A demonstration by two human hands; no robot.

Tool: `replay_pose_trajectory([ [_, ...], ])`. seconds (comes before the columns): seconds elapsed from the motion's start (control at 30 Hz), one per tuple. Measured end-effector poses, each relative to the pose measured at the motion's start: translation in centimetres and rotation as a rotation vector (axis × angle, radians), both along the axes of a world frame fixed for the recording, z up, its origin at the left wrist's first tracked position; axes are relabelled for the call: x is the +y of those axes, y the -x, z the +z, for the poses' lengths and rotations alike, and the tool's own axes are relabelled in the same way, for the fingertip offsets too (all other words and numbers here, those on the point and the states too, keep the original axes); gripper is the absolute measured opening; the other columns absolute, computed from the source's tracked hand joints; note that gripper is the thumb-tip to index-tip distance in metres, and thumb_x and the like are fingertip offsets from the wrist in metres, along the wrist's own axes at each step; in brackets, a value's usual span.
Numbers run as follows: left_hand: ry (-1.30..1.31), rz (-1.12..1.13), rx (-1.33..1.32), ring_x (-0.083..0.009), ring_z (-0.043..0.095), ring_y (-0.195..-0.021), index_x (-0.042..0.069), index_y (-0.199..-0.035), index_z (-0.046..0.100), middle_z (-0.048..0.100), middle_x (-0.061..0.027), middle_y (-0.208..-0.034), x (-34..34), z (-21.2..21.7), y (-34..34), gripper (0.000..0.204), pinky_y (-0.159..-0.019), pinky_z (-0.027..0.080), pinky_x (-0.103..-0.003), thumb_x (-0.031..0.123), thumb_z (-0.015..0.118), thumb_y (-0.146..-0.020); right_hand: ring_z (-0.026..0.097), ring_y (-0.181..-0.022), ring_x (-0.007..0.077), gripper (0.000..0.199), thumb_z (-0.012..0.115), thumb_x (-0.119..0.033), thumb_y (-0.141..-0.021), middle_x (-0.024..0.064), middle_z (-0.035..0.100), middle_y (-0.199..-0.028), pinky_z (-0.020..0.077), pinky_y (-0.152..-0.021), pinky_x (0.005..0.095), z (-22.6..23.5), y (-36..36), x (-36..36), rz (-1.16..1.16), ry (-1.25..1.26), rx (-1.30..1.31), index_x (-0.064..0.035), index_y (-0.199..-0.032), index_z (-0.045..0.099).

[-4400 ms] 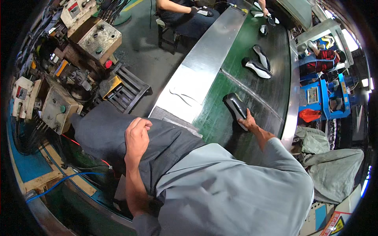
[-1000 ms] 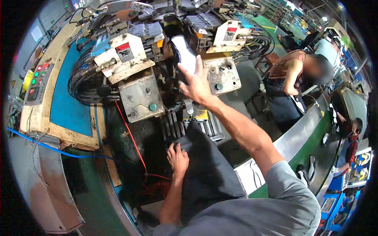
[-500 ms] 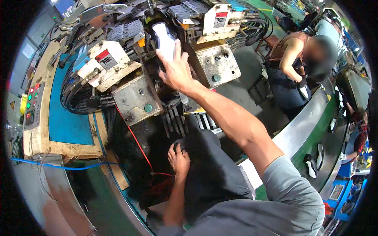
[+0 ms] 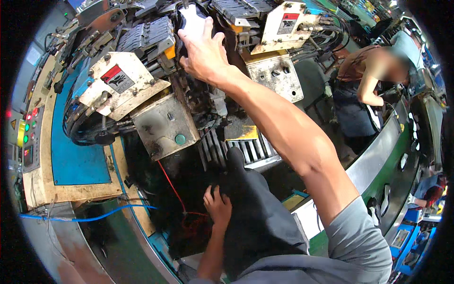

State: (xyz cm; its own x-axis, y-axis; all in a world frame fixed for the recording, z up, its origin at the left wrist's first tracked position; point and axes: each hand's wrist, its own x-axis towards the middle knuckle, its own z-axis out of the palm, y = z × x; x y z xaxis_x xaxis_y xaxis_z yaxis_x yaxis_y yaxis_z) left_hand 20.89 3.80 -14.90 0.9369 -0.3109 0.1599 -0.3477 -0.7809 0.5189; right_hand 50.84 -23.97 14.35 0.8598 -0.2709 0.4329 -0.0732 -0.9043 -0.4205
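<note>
A shoe with a white sole-shaped underside (image 4: 194, 21) and dark sides lies sole up between the jaw blocks of a machine (image 4: 150, 38). My right hand (image 4: 206, 54) reaches far forward and grips its near end, thumb along the left edge and fingers spread along the right. The palm hides that end of the shoe. Low down, my left hand (image 4: 218, 207) hangs beside my dark-trousered thigh, its fingers loosely bent and apart, holding nothing.
White plates (image 4: 118, 83) with warning labels and black hoses flank the machine. A control panel (image 4: 32, 135) with lit buttons stands at far left, beside a blue-topped bench (image 4: 78, 161). At right, a co-worker (image 4: 362, 90) bends beside a green conveyor (image 4: 366, 189) carrying shoes.
My right hand and the shoe have moved farther forward into the machine. The view has shifted slightly. My left hand stays low, much as before.
</note>
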Motion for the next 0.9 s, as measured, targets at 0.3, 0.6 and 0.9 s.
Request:
replay_pose_trajectory([
  [0.3,-0.021,-0.020,0.037,-0.0445,0.054,-0.133,0.007,-0.137,0.064,0.054,-0.0216,-0.149,0.2,0.1,0.3,0.046,-0.108,0.047,-0.056,0.012,0.072,-0.092,0.050,-0.126,0.0629,0.072,0.080,-0.030,-0.087,0.0383,0.029,-0.160,0.0540,-0.103,0.0638,1.9,-0.2,-0.9,-0.040,0.009,0.026,-0.0238,-0.154,0.056],
  [0.6,0.059,-0.021,0.076,-0.0454,0.050,-0.138,0.007,-0.141,0.064,0.052,-0.0220,-0.152,0.2,0.5,0.1,0.049,-0.115,0.042,-0.056,0.013,0.072,-0.093,0.046,-0.140,0.0585,0.067,0.077,-0.022,-0.090,0.0421,0.027,-0.163,0.0449,-0.119,0.0587,-5.3,7.3,-0.8,0.166,-0.053,-0.397,-0.0106,-0.153,0.056],
  [0.9,0.137,0.196,-0.249,-0.0360,0.054,-0.139,0.000,-0.146,0.059,0.057,-0.0187,-0.150,6.9,8.9,-13.1,0.047,-0.119,0.041,-0.047,0.004,0.063,-0.100,0.046,-0.141,0.0562,0.065,0.061,-0.051,-0.104,0.0278,0.041,-0.160,0.0446,-0.114,0.0668,-26.0,32.3,5.0,-0.008,-0.297,0.811,-0.0204,-0.160,0.049],
])
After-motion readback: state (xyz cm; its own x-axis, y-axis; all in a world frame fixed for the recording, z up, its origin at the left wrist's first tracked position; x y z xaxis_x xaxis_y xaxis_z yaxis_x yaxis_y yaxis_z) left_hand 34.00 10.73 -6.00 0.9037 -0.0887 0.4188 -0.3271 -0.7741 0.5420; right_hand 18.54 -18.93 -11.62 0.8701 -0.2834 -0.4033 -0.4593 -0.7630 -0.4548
